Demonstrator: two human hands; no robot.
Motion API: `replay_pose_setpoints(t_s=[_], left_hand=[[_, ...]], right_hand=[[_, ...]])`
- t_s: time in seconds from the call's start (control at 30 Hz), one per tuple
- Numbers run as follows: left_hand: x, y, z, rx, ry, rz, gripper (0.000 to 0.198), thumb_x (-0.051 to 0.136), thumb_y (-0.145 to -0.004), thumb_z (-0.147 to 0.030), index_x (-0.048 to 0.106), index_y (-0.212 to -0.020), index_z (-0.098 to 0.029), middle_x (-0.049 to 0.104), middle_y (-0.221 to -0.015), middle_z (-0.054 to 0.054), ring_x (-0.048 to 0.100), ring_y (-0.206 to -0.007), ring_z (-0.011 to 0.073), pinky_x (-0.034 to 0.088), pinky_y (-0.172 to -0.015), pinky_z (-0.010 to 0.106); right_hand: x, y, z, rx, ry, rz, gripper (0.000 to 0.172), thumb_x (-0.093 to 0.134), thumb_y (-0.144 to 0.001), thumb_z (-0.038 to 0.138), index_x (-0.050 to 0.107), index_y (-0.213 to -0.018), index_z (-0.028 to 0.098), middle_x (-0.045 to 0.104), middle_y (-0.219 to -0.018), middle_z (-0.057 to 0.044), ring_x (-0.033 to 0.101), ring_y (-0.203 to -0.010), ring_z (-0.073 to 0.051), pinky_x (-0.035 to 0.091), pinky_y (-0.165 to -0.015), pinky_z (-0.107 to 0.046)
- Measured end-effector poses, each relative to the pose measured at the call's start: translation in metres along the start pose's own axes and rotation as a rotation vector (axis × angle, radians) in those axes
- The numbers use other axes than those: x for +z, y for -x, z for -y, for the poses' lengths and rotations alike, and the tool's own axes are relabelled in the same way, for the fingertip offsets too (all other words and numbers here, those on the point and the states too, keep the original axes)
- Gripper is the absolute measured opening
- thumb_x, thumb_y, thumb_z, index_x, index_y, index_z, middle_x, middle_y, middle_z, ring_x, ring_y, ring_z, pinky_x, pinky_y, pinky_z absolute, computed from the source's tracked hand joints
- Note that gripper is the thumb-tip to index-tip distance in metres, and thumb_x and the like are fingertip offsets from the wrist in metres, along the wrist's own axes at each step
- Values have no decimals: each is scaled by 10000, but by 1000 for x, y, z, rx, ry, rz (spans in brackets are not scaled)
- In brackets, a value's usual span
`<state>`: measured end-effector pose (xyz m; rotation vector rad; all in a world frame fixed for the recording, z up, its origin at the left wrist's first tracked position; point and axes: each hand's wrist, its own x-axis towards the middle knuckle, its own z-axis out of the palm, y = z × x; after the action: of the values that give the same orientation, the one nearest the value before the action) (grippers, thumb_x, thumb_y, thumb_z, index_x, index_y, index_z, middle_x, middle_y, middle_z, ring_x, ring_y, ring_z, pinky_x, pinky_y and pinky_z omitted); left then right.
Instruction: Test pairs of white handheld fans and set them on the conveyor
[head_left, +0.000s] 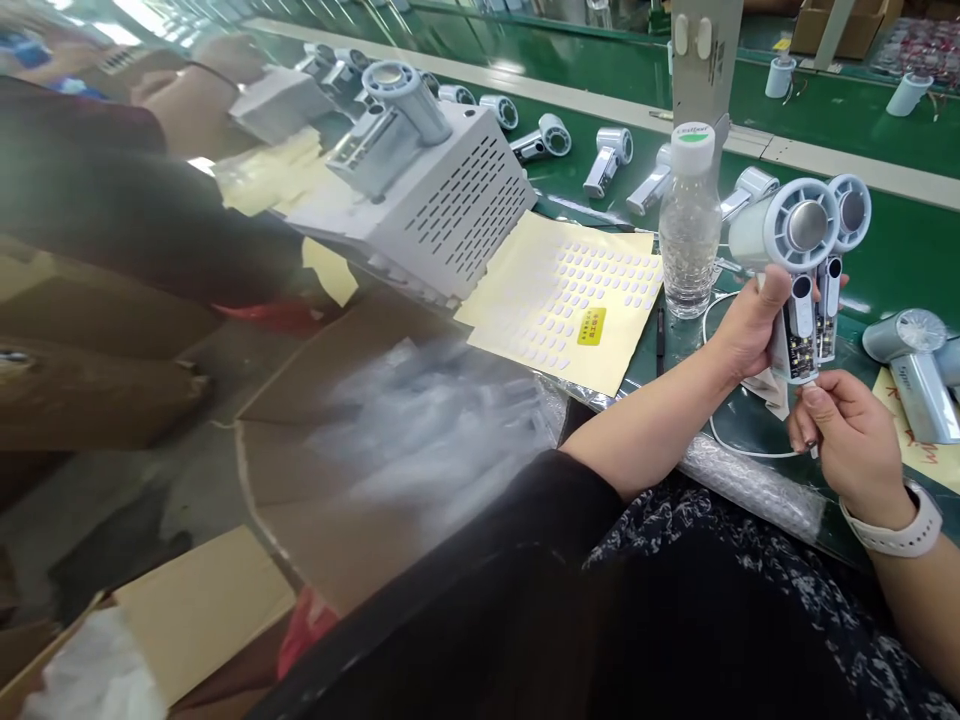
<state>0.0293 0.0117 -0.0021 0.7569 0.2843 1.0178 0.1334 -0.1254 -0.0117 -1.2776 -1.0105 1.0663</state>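
My left hand (pixel 750 325) is closed around the handle of a pale blue handheld fan (pixel 757 235), whose round head faces up and right. The handle's open side bares a circuit board (pixel 801 352). Right behind it is a second handheld fan (pixel 853 210), also with its board exposed; what supports it is hidden. My right hand (pixel 859 435), wearing a white watch (pixel 896 530), pinches a white charging cable (pixel 814 450) at the bottom end of the first fan. Whether the plug is fully seated is hidden. The cable loops across the green bench to the left.
A water bottle (pixel 688 225) stands left of the fans. Farther left lie a yellow sticker sheet (pixel 540 345) and a white slotted metal box (pixel 465 195). Several fans line the bench behind; another fan (pixel 919 370) lies right. A carton (pixel 285 440) of plastic bags and a co-worker's arm (pixel 142 190) are left.
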Motion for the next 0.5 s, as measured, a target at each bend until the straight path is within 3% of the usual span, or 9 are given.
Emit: replay_pose_setpoints(t_s=[0.2,0.37,0.5], left_hand=[[3,3,3,19,-21,2,868,937,-635,-1000,573,-780,-226,834,-1473,152,690,-1603,416,648,-1260,537],[1,3,4,2,-67,-25,991,912,-482,-1103,613,-819,-220,850,-1415,188,702,-1577,444,645,-1255,548],[7,4,-1,-108,64,-47,892,818,-736,-1075,592,-796,-214,840,-1399,179,716,-1553,413,670,-1210,525]], right_hand=[[10,8,-3,-16,-90,9,502,888,-1047,660,603,-903,273,495,-574,105,517,-455,-117,472,-473,-255],[5,6,-8,-9,-74,-13,437,830,-1097,639,630,-942,282,500,-595,102,530,-480,-137,481,-522,-286],[-5,5,-9,-103,141,39,451,760,-1112,715,727,-998,280,752,-843,-12,766,-837,-240,618,-812,-400]])
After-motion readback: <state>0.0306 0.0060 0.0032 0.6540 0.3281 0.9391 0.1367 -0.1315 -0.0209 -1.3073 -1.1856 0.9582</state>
